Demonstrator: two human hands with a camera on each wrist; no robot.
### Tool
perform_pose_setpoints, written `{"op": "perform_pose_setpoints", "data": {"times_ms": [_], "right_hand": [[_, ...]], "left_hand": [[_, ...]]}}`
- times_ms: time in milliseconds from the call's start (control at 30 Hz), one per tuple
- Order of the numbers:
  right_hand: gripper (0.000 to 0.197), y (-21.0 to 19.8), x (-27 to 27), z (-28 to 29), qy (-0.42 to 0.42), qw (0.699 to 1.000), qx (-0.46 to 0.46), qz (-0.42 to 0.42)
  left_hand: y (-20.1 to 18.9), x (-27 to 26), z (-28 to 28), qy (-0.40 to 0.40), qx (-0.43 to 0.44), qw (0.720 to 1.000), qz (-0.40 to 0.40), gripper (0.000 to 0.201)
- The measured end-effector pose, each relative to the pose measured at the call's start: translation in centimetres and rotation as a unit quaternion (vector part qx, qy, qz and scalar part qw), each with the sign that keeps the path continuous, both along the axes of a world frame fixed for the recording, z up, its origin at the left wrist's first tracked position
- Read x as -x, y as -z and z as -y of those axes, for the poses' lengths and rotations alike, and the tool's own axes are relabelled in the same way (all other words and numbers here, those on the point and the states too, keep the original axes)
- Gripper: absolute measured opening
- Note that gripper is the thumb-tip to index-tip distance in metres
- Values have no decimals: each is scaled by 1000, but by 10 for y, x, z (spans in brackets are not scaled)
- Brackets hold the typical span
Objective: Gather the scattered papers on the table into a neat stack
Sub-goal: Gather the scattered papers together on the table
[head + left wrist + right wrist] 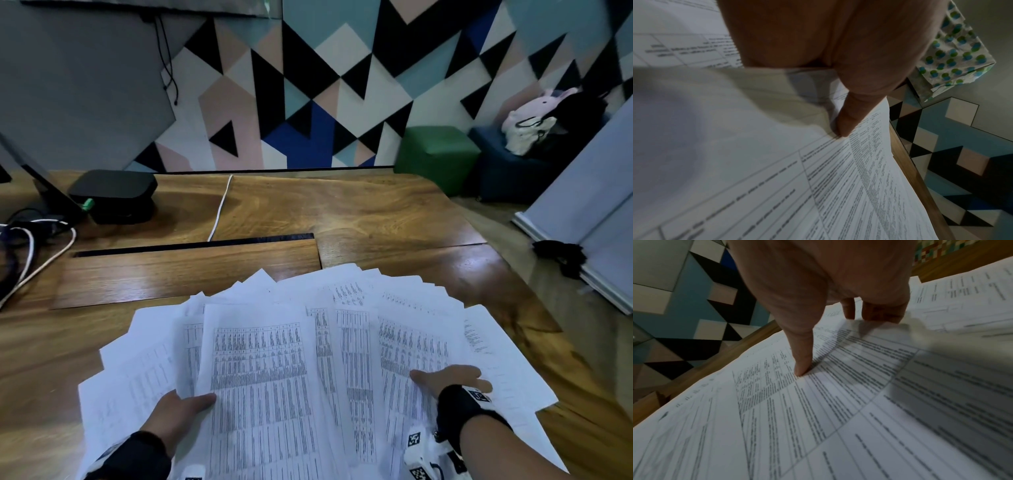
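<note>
Our left hand [178,409] pinches the left edge of the top printed sheet — thumb on top, fingers hidden underneath in the head view, and the left wrist view shows the thumb [849,120] pressed on that edge with paper curling under it. Our right hand [452,378] lies flat, fingers relaxed and spread, pressing on the right side of the papers [291,359]; nothing is gripped there.

The papers are fanned wide at the near edge of the tabletop [359,212], between both hands, with the sheets' long axes radiating away from us and the far corners splayed left to right. Some sheets on the right run toward the tabletop's right edge.

Key relation — the fan's spread lies across us, so each hand sits on its own wing: left nearer the left sheets, right nearer the right ones. We judge the gathering is barely begun; the next move likely needs both hands to sweep inward toward the middle.

Beyond: a black box [114,195] and a white cable [221,209] near the far-left part of the tabletop, well apart from the papers.
</note>
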State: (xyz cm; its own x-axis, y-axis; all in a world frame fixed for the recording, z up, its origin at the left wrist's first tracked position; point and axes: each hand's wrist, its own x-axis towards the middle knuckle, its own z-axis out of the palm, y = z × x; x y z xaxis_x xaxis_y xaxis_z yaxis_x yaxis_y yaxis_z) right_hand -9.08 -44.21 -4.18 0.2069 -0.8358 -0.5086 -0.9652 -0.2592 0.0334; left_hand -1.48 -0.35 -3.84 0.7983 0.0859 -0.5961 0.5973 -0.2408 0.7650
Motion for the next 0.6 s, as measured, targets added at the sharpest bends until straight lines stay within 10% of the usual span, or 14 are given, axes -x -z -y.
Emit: {"op": "perform_pose_setpoints", "data": {"times_ms": [400,600], "right_hand": [[40,-22,-1,5,21,963,-171,207],[116,4,-7,3,24,905,-337,258]], "left_hand": [[0,-1,0,-14,16,1000,-7,6],[8,-3,-4,-9,16,1000,-23,16]]}}
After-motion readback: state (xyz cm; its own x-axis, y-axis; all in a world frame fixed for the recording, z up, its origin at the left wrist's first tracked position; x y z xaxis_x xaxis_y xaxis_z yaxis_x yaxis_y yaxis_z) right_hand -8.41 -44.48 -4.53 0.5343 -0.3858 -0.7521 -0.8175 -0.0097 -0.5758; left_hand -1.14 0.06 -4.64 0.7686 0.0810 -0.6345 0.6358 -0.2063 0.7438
